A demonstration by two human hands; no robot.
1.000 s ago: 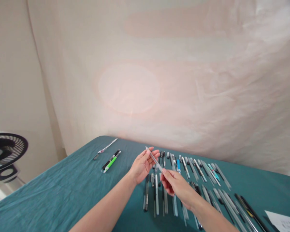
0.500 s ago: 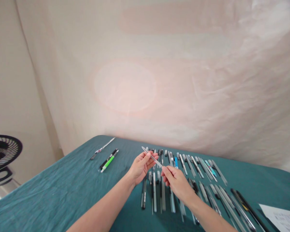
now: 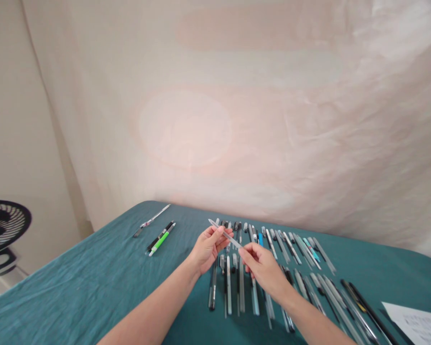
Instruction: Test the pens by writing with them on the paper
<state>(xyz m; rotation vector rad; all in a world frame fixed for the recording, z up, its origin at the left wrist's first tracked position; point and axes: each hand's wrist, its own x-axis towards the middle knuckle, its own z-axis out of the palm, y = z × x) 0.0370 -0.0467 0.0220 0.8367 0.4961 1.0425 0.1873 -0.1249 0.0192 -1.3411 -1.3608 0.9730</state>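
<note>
In the head view, we are holding a translucent pen (image 3: 233, 241) aloft over the cloth-covered table (image 3: 93, 282). Our left hand (image 3: 206, 248) is pinching the barrel toward its pointed end, thumb against fingers, while our right hand (image 3: 262, 266) is gripping the opposite end, apparently steadying it at a slant. Below and right of that pen, two rows of pens (image 3: 229, 287) are lying side by side, seemingly set out so each one is showing. Left of it, a green pen (image 3: 162, 240) and a dark pen (image 3: 159, 236) are resting together; far to its right, a paper sheet (image 3: 416, 323) is lying.
</note>
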